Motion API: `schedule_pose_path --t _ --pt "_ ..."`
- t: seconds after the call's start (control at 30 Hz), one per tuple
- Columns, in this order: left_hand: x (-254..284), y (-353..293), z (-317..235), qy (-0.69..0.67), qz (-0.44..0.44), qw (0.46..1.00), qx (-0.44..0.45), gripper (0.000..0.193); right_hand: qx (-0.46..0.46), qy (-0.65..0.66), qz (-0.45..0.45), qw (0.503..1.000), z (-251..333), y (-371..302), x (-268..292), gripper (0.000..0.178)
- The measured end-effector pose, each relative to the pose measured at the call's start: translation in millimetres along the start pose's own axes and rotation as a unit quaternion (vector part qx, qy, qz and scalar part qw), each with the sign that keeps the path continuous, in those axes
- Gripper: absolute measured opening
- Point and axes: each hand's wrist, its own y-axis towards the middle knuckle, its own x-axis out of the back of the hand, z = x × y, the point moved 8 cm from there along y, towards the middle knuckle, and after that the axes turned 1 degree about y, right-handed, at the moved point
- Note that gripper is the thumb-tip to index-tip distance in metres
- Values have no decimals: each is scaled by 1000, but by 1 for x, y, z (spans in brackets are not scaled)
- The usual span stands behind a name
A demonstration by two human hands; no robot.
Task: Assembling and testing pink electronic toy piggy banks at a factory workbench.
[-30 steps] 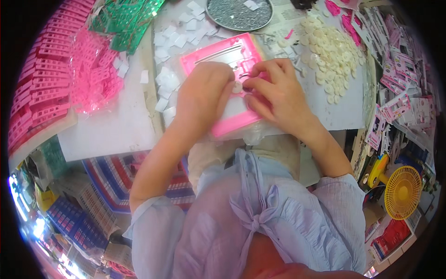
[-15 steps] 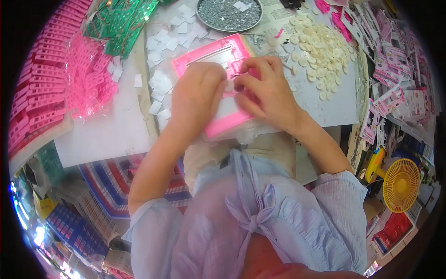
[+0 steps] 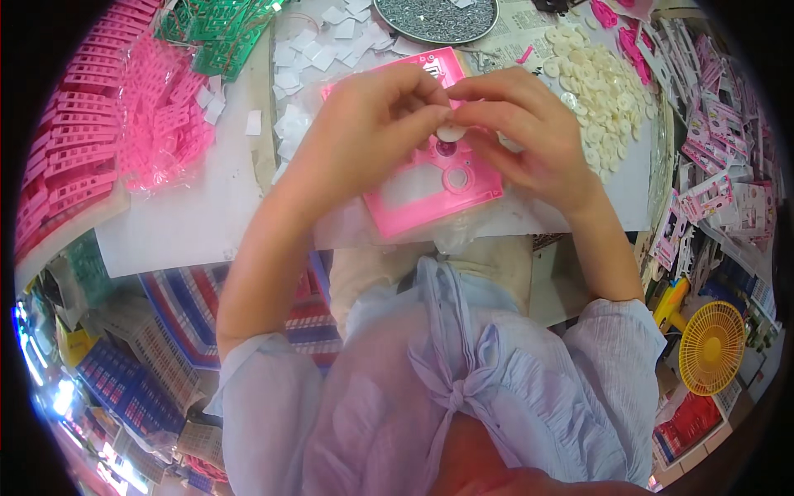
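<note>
In front of me on the table lies a pink plastic panel (image 3: 399, 220), tilted a little, with a rectangular opening and a ring-shaped hole. Just over its middle, my two hands meet at a small whitish disc (image 3: 451, 133). My left hand (image 3: 368, 128) is closed, its thumb and fingertips pinched together at the disc's upper edge. From the other side, my right hand (image 3: 542, 132) also pinches at the disc, with thumb and forefinger bent toward it. The fingers hide part of the disc and the upper part of the panel.
A heap of cream discs (image 3: 602, 103) lies to the right. A round metal tray (image 3: 437, 41) of small metal pieces stands at the back. White paper squares (image 3: 322, 56), pink plastic parts (image 3: 165, 120) and green circuit boards (image 3: 227, 37) cover the left. A yellow fan (image 3: 711, 347) is at lower right.
My hands have risen off the panel's middle and come together at the disc. The panel's ring-shaped hole, hidden before by my right hand, now shows. The view has shifted slightly.
</note>
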Motion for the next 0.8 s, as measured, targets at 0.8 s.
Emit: schedule_pose_path --t 0.8 --pt "18 -30 40 64 -65 995 -34 14 -388 -285 -129 867 18 -181 250 19"
